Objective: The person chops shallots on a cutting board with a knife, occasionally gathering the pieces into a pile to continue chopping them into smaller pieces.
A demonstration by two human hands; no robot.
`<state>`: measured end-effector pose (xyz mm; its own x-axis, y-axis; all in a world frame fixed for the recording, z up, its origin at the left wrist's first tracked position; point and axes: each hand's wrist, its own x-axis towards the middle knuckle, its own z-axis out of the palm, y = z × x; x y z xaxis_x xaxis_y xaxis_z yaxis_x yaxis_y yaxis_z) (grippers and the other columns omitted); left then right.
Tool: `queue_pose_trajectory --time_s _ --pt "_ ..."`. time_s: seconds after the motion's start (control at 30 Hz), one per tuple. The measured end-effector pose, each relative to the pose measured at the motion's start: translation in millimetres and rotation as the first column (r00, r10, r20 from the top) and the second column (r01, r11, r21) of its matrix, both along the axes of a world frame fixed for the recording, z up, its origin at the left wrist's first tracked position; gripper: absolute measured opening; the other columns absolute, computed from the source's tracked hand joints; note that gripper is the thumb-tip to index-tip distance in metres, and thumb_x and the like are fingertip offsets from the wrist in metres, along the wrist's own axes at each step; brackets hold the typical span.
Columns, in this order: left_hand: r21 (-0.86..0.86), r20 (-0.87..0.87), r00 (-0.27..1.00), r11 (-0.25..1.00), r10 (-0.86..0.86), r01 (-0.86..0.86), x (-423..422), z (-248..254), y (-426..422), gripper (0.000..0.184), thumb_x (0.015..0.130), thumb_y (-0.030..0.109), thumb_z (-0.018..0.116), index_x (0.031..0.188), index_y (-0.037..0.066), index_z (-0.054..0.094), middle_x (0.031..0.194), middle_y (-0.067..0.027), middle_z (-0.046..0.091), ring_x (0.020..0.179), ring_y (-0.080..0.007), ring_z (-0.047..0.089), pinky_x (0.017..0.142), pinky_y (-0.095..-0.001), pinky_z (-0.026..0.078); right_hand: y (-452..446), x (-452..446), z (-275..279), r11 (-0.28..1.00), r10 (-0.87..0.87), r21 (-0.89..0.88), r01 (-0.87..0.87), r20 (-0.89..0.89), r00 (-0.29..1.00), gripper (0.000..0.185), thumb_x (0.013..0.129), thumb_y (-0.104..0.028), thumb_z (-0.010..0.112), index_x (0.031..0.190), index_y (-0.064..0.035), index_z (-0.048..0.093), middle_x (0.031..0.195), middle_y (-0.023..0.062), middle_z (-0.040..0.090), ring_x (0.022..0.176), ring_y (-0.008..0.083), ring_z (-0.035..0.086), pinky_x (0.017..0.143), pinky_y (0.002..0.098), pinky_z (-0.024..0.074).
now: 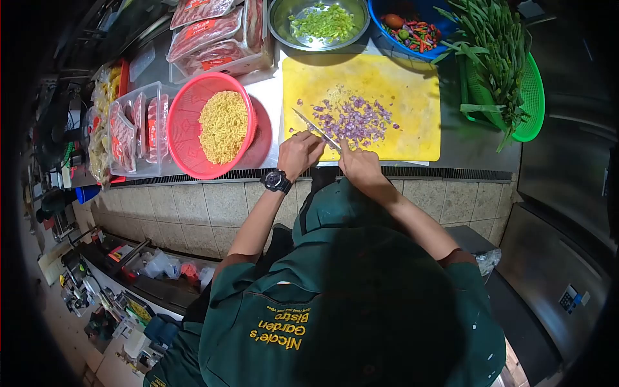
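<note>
A kitchen knife (317, 130) is gripped by its handle in my right hand (361, 162), at the near edge of the yellow cutting board (412, 97). The blade points up and to the left, along the near side of a spread pile of chopped purple shallots (354, 119). My left hand (302, 153), below a black wristwatch, has its fingers curled in close beside the blade. Whatever lies under those fingers is hidden. A small pale heap of minced bits (336, 95) sits at the far side of the shallots.
Left of the board stands a red basket (177, 122) with noodles, beside packed meat trays (209, 39). Behind are a steel bowl (277, 32) of chopped greens and a blue bowl (380, 42) of chillies. A green basket (534, 97) with long leafy greens is at the right.
</note>
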<state>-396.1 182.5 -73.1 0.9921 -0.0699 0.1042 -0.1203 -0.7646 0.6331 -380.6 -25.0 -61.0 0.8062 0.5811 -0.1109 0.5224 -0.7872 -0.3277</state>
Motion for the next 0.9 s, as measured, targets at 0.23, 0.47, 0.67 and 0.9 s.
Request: queue_pose_trajectory --time_s 0.23,0.47,0.67,0.9 --pt "0.002 -0.032 0.992 0.992 -0.124 0.124 11.2 0.4 3.0 0.02 0.09 0.023 0.069 0.088 0.004 0.076 0.086 -0.012 0.071 0.079 -0.0319 0.07 0.071 -0.0427 0.057 8.0 7.8 18.1 0.986 0.022 -0.166 -0.032 -0.063 0.998 0.03 0.094 -0.016 0.059 0.122 -0.0056 0.056 0.072 0.0094 0.072 0.066 0.025 0.073 0.057 0.0395 0.0537" --pt "-0.024 -0.097 0.98 0.985 -0.172 0.171 13.0 0.5 6.8 0.02 0.091 0.022 0.068 0.09 0.004 0.075 0.087 -0.0139 0.07 0.079 -0.0338 0.069 0.07 -0.0442 0.057 13.8 5.4 12.3 0.954 0.047 -0.296 -0.053 -0.029 0.998 0.024 0.094 -0.014 0.059 0.116 -0.0098 0.055 0.076 0.0063 0.074 0.071 0.021 0.075 0.059 0.0356 0.0544" --pt "-0.046 -0.027 0.977 0.976 -0.214 0.212 13.8 0.9 9.0 0.018 0.091 0.021 0.068 0.091 0.004 0.075 0.088 -0.0136 0.07 0.08 -0.0335 0.07 0.071 -0.0438 0.058 20.8 8.2 -21.4 0.964 0.076 -0.258 -0.059 0.058 0.995 0.02 0.096 -0.016 0.058 0.115 -0.0113 0.054 0.072 0.0041 0.073 0.065 0.0205 0.074 0.052 0.034 0.0529" --pt "-0.035 0.004 0.971 0.971 -0.238 0.238 10.9 -2.2 12.7 0.016 0.091 0.021 0.073 0.092 0.005 0.076 0.088 -0.0119 0.071 0.078 -0.0326 0.07 0.068 -0.042 0.058 24.1 2.4 -9.1 0.979 0.055 -0.204 -0.027 0.132 0.99 0.03 0.095 -0.024 0.062 0.119 -0.0071 0.055 0.064 0.0069 0.069 0.059 0.0247 0.071 0.051 0.0384 0.052"
